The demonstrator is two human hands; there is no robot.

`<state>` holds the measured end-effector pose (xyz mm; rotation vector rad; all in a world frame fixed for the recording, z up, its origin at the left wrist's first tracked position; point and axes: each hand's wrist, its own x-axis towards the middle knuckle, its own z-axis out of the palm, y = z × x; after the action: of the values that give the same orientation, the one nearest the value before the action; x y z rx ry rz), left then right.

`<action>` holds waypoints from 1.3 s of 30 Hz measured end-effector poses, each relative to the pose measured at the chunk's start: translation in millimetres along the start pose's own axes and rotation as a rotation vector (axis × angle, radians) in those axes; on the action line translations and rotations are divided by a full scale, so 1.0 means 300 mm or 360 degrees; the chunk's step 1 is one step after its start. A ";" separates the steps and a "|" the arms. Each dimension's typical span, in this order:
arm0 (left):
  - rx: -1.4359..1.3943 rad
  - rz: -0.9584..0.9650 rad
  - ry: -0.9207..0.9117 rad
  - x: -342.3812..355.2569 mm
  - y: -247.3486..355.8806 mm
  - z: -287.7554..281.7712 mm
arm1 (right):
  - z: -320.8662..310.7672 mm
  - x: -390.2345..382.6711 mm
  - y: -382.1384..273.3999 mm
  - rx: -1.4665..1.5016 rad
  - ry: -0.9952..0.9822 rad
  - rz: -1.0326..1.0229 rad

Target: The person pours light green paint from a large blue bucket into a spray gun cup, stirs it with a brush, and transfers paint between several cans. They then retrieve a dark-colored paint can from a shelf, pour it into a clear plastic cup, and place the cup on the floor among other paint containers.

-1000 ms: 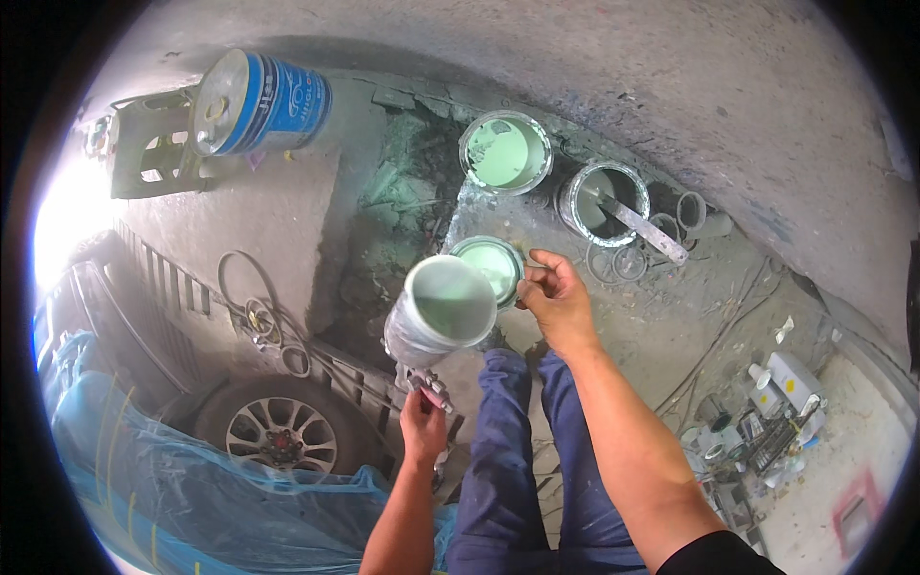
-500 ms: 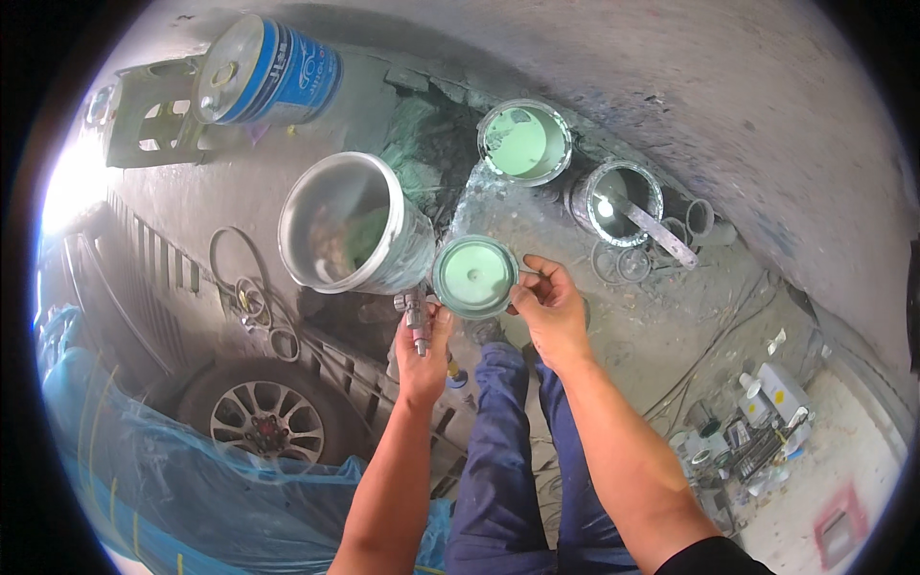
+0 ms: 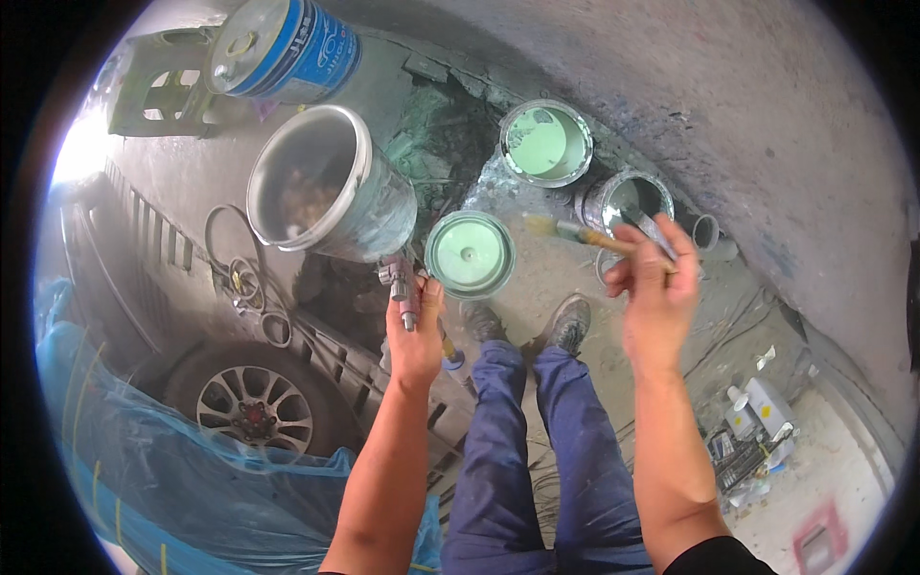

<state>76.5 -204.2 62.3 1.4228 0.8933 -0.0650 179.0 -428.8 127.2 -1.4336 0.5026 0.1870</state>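
My left hand [image 3: 417, 335] is closed on a metal spray gun [image 3: 401, 292], with a large translucent cup [image 3: 379, 206] tilted above it. A round, green-coated lid-like piece [image 3: 468, 251] is just right of the gun, by my left thumb; I cannot tell whether that hand also grips it. My right hand [image 3: 656, 283] holds a brush [image 3: 594, 237] with its pale bristles reaching left above that piece. Behind stand a can of pale green paint [image 3: 537, 144] and a dark-lined can [image 3: 613, 201] with a flat stick, partly hidden by my fingers.
A blue-and-silver drum [image 3: 316, 57] is at upper left by a plastic stool [image 3: 134, 96]. A wheel [image 3: 244, 407], blue plastic sheeting [image 3: 144, 479] and hoses [image 3: 230, 230] are lower left. A concrete wall [image 3: 767, 115] runs along the right, near bottles and tools [image 3: 762, 412].
My left hand and gun have moved up, the cup up and leftward. My right hand has left the green piece's rim and moved right, and a brush now shows in it.
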 end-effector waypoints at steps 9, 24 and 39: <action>0.0034 0.0128 0.0025 0.022 -0.011 0.080 | 0.161 -0.029 -0.001 0.0046 -0.0125 0.0067; -0.0046 -0.0121 -0.0175 0.017 0.066 0.107 | 0.105 -0.088 -0.023 -0.1007 -0.0719 -0.0647; 0.0067 -0.0157 -0.0288 0.018 0.091 0.078 | -0.001 -0.009 -0.010 -0.0871 -0.0565 -0.0770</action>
<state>106.5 -216.5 78.9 1.3871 0.8157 -0.2838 177.9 -429.1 131.0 -1.9585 -0.2149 0.1912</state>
